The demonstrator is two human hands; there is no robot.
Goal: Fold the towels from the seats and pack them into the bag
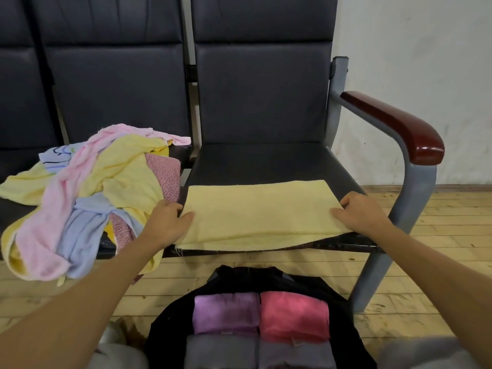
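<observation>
You're mid-fold: the yellow towel [255, 209] lies flat on the right-hand seat [266, 161], and your left hand [167, 219] and right hand [359, 213] each seem to pinch a short end. Next, bring one end squarely over the other, then pack it into the black bag [247, 275] below.

A row of dark padded seats [261, 102] is set against a whitish wall [412, 62] (scuffed and stained low down). The row is ended by a grey metal frame [418, 198] topped with a glossy reddish-brown armrest [394, 123]. The floor [452, 222] is laid with worn pale wooden boards.
</observation>
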